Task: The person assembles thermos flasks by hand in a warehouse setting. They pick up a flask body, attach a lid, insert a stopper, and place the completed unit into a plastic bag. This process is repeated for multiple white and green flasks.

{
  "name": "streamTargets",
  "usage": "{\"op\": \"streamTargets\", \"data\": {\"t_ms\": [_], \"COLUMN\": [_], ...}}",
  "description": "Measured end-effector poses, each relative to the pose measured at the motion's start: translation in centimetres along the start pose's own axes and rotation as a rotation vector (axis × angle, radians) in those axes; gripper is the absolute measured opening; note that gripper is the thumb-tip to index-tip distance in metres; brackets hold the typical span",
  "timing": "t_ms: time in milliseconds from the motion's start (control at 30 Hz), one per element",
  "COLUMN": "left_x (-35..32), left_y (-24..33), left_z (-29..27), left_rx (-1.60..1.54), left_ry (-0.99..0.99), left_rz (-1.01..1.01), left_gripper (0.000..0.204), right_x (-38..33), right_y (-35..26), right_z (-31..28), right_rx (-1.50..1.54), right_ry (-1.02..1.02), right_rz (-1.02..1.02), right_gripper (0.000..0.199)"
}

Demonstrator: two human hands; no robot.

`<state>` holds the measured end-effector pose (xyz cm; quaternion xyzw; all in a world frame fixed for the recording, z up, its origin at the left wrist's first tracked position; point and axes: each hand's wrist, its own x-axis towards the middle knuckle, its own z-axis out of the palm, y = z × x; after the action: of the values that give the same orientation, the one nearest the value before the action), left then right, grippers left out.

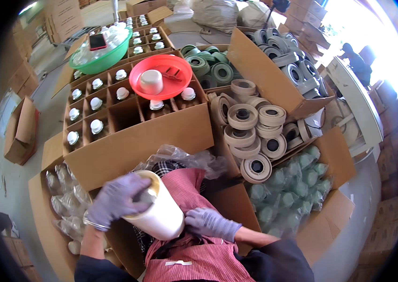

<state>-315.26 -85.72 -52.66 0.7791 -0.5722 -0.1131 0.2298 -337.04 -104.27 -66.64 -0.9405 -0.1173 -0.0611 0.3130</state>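
Low in the frame, left of centre, the left hand (114,199) in a purple glove is cupped over the top end of a white roll (157,207) tilted across the person's lap, while the gloved right hand (210,223) presses, fingers curled, against the roll's lower right side on a red striped apron (194,256). Above them stands a divided cardboard box (133,141) of white-capped bottles (96,126) carrying a red bowl (161,70) and a green basin (102,56). To the right, open cartons hold beige tape rolls (248,124) and green wrapped pieces (293,183).
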Motion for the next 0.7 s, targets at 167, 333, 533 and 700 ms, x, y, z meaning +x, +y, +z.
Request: {"op": "streamTargets", "data": {"t_ms": [167,333,533,700], "left_x": [0.2,1.5,3.0,7.0], "left_y": [-1.2,-0.8,-2.1,-0.9], "left_z": [4.5,4.4,4.4,3.7], "left_rx": [-0.152,-0.205,-0.382,-0.232], "left_ry": [-0.152,-0.096,0.332,0.522], "left_rz": [-0.143,-0.131,-0.124,0.118], "left_gripper": [0.041,0.034,0.052,0.113], "right_x": [5.2,4.5,9.9,14.5], "right_y": [8.2,24.9,13.6,-1.5], "right_z": [-12.0,-16.4,-16.4,-12.3], "right_rx": [-0.535,-1.150,-0.515,1.118], "right_ry": [0.275,0.186,0.688,0.542], "right_rz": [0.218,0.776,0.120,0.252], "right_gripper": [0.009,0.026,0.025,0.018]}}
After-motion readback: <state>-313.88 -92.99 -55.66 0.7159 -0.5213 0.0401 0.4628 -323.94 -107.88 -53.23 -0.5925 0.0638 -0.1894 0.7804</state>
